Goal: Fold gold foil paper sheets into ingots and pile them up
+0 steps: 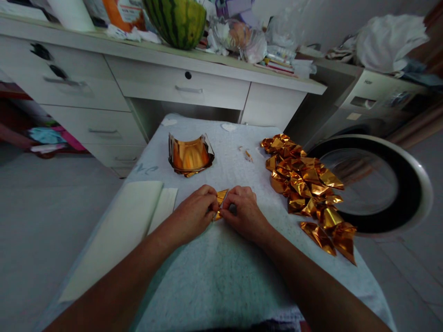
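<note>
Between my two hands is a small piece of gold foil paper [221, 197], partly covered by my fingers. My left hand [199, 207] pinches its left side. From the right, my right hand [244, 210] grips it with thumb and forefinger, the fingers curled. A curved stack of gold foil sheets [190, 154] stands beyond my left hand. Off to the right lies a heap of folded gold foil pieces [304, 177]. How the piece in my fingers is folded is hard to make out.
A pale cloth [221, 286] covers the table. Folded cream paper [114, 230] lies at left. Small scraps [248, 156] sit near the middle. Behind stands a white drawer cabinet [194, 87] bearing a watermelon [178, 23]. At right, a washing machine's round door [374, 184] hangs open beside the table.
</note>
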Demonstrator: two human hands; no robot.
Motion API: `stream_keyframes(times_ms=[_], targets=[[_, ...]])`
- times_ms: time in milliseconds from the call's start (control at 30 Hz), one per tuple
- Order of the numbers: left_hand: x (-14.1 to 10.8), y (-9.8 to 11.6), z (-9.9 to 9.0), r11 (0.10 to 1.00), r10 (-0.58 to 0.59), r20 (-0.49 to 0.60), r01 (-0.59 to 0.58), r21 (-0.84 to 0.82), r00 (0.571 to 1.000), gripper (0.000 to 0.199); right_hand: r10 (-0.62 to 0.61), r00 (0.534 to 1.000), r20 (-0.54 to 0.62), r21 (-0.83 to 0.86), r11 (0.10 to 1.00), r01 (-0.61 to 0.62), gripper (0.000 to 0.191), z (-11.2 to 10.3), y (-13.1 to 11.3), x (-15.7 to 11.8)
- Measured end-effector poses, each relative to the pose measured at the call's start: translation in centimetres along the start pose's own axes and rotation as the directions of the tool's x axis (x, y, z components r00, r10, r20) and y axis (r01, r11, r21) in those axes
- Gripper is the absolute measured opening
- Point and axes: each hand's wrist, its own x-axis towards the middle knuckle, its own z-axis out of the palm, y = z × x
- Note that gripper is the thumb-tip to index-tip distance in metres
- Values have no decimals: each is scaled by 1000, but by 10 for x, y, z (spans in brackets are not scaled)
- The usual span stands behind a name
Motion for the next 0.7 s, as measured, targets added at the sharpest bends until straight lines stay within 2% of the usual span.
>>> stream_keyframes(times_ms=[300, 500, 700], targets=[[0, -2, -1, 1000, -23, 43, 23, -7, 999, 16, -5, 1000, -12, -15, 1000, 4, 7, 2, 1, 0], [-1, -1, -1, 999, -28, 29, 30, -45, 999, 6, -1, 1000, -11, -13, 1000, 1, 7, 2, 2, 0], [-2, -1, 0, 999, -24, 13, 25, -29, 1000, 6, 4, 1000, -4, -34, 999, -5, 6, 2, 0, 0]])
